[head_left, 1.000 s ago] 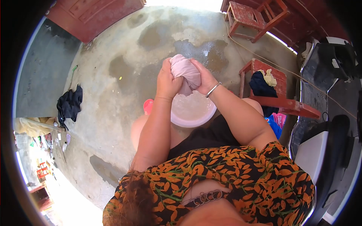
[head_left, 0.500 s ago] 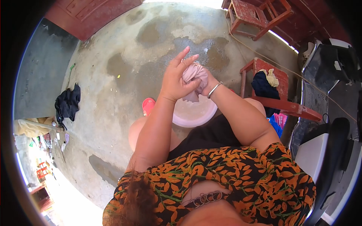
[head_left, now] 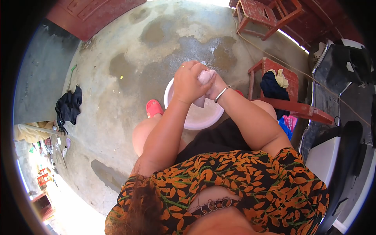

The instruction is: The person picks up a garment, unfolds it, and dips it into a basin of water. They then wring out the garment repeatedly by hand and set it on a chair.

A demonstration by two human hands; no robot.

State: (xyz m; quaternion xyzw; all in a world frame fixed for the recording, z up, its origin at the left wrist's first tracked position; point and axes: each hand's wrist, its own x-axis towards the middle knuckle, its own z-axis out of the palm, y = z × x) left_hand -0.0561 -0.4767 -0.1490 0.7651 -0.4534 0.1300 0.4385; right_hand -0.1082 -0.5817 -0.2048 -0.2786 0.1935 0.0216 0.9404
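Note:
A pale pink cloth is bunched up between my two hands, over a white basin that holds cloudy water. My left hand wraps round the cloth from the left, its fingers closed over the top. On the other side my right hand, with a silver bangle at the wrist, grips the cloth; its fingers are partly hidden. A short end of the cloth hangs below my hands, above the water.
Red wooden chairs stand at the right and upper right, the nearer one with dark and cream cloths on it. A black cloth lies on the floor at the left. My red slipper is beside the basin.
My left hand, loosened with fingers spread half a second ago, has closed round the cloth. The cloth is more tightly bunched, and more of the basin's left side shows.

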